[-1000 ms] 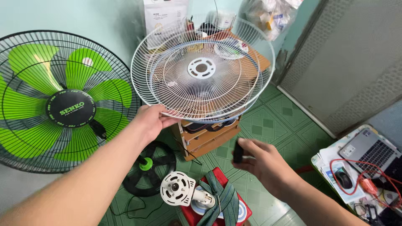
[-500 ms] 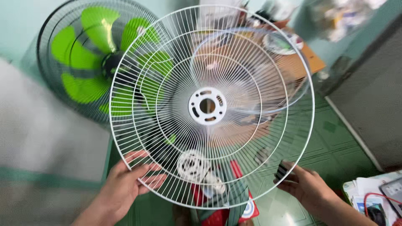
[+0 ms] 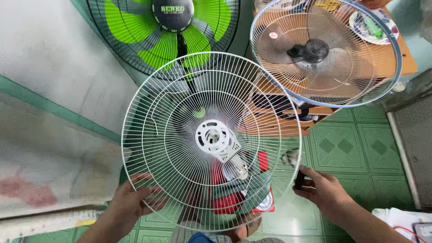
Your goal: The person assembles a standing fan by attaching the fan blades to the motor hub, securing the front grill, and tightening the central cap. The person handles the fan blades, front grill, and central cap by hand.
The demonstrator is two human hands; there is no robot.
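Round white wire fan guard held flat above the white fan motor; left hand clamped on its lower rim, right hand closed on a small black part beside its right edge

We see a green-bladed fan behind, a blue-rimmed fan on our wooden surface, green tiled floor, a red stool below.

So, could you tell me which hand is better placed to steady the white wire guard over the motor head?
Probably the left hand: it grips the white wire guard at its lower rim, while the right hand pinches a small black part beside the rim.
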